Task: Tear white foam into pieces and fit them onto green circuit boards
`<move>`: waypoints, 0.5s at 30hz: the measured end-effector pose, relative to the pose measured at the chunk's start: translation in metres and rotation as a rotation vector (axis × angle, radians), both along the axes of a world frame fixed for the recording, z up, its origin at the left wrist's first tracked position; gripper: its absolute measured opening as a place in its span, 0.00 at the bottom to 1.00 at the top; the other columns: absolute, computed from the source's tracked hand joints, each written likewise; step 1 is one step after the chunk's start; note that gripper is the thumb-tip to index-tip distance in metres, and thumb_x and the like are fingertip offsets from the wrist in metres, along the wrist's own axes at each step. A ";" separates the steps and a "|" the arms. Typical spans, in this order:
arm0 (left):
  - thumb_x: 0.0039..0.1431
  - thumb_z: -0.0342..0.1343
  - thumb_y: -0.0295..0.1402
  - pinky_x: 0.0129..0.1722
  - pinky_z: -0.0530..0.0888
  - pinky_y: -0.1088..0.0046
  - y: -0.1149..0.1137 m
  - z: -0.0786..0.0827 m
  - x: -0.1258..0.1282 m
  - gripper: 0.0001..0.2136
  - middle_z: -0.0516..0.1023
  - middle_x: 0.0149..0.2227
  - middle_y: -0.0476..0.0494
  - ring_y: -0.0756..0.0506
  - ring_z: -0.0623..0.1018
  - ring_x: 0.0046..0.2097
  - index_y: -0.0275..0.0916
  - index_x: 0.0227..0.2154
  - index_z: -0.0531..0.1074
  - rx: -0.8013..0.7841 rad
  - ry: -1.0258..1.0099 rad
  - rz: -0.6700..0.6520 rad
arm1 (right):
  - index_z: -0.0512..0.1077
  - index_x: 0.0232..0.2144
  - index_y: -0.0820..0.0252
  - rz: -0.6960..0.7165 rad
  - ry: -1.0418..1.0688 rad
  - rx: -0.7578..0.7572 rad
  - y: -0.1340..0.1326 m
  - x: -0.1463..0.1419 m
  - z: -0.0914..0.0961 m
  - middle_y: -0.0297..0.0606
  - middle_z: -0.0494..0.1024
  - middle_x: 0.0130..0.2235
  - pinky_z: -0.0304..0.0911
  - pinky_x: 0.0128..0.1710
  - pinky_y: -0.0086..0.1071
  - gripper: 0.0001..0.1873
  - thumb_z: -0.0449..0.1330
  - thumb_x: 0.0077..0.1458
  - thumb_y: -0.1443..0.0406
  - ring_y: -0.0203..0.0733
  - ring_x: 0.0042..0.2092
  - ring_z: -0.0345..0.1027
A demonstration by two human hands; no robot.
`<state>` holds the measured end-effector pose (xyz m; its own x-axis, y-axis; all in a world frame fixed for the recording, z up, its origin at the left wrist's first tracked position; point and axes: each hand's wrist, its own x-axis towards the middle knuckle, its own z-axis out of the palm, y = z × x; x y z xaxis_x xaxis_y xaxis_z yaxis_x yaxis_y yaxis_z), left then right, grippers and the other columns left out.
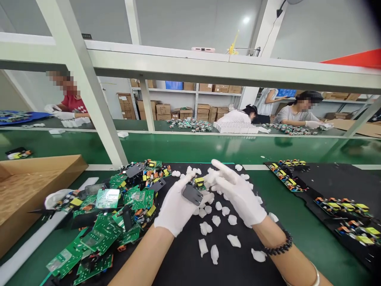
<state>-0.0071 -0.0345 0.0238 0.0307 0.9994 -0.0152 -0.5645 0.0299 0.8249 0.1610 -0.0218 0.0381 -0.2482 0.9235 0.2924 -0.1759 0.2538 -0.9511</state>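
Small circuit board: held above the black mat, at the middle of the worktop, between both gloved hands. A grey plate covers its near part and a yellow component sits at its far end. The long axis runs roughly away from the person, leaning slightly right, with the yellow end pointing at the green conveyor belt.

Left hand: white glove, grip closed on the board from the left and underneath, fingertips on the grey plate.

Right hand: white glove, dark bead bracelet on the wrist. The index finger is stretched out up-left and the other fingers lie against the board's right side. Whether this grip pinches anything cannot be told.

Below and between the hands: white foam pieces lie scattered on the mat, most just beside the right hand, some near the mat's far edge.

Left: a heap of green circuit boards overlaps the mat's left edge, close to the left wrist. Beyond it is an open cardboard box.

Right: a bare green strip, then black trays of boards, well apart from the hands.

Far side: a white frame post meets the belt edge behind the heap. Other people work at the opposite worktop.

Open room: the near part of the mat, toward the person.
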 end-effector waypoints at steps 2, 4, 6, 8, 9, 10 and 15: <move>0.37 0.62 0.15 0.60 0.55 0.69 0.000 -0.005 -0.002 0.24 0.75 0.45 0.46 0.40 0.60 0.59 0.41 0.40 0.75 0.037 0.147 0.094 | 0.67 0.48 0.57 0.073 0.010 -0.052 -0.001 0.002 0.003 0.38 0.75 0.38 0.66 0.45 0.39 0.16 0.55 0.56 0.61 0.41 0.42 0.69; 0.36 0.63 0.15 0.61 0.49 0.72 0.000 -0.008 -0.003 0.27 0.74 0.46 0.45 0.40 0.60 0.59 0.40 0.43 0.74 0.086 0.322 0.164 | 0.71 0.41 0.59 0.088 -0.048 -0.057 -0.003 -0.001 0.002 0.40 0.75 0.41 0.68 0.41 0.38 0.13 0.57 0.54 0.61 0.42 0.41 0.70; 0.37 0.64 0.17 0.60 0.50 0.73 0.000 -0.010 -0.003 0.27 0.73 0.48 0.45 0.40 0.62 0.58 0.40 0.45 0.74 0.133 0.476 0.198 | 0.73 0.37 0.59 0.049 -0.103 -0.006 -0.005 -0.007 -0.002 0.40 0.76 0.42 0.68 0.40 0.38 0.09 0.59 0.52 0.63 0.42 0.40 0.71; 0.37 0.64 0.18 0.58 0.53 0.75 -0.001 -0.011 -0.003 0.28 0.72 0.50 0.46 0.42 0.65 0.56 0.41 0.45 0.73 0.176 0.557 0.208 | 0.74 0.35 0.57 -0.045 -0.158 0.078 -0.007 -0.012 -0.007 0.37 0.76 0.41 0.67 0.42 0.37 0.07 0.60 0.50 0.66 0.42 0.41 0.70; 0.38 0.65 0.19 0.57 0.55 0.76 -0.001 -0.011 -0.003 0.28 0.72 0.50 0.46 0.42 0.66 0.55 0.42 0.46 0.73 0.196 0.586 0.206 | 0.74 0.34 0.56 -0.106 -0.193 0.137 -0.007 -0.014 -0.009 0.36 0.76 0.41 0.66 0.44 0.38 0.07 0.61 0.49 0.67 0.41 0.42 0.70; 0.38 0.64 0.18 0.55 0.57 0.76 -0.002 -0.011 -0.004 0.28 0.72 0.50 0.47 0.43 0.67 0.54 0.42 0.46 0.73 0.217 0.606 0.196 | 0.75 0.34 0.55 -0.161 -0.240 0.201 -0.007 -0.014 -0.010 0.35 0.76 0.40 0.65 0.45 0.38 0.08 0.61 0.48 0.68 0.42 0.43 0.69; 0.40 0.61 0.16 0.53 0.61 0.77 -0.003 -0.011 -0.008 0.26 0.73 0.48 0.45 0.44 0.69 0.51 0.40 0.45 0.74 0.251 0.582 0.120 | 0.75 0.31 0.52 -0.259 -0.391 0.340 -0.005 -0.009 -0.010 0.32 0.76 0.37 0.61 0.46 0.38 0.08 0.63 0.46 0.69 0.41 0.43 0.67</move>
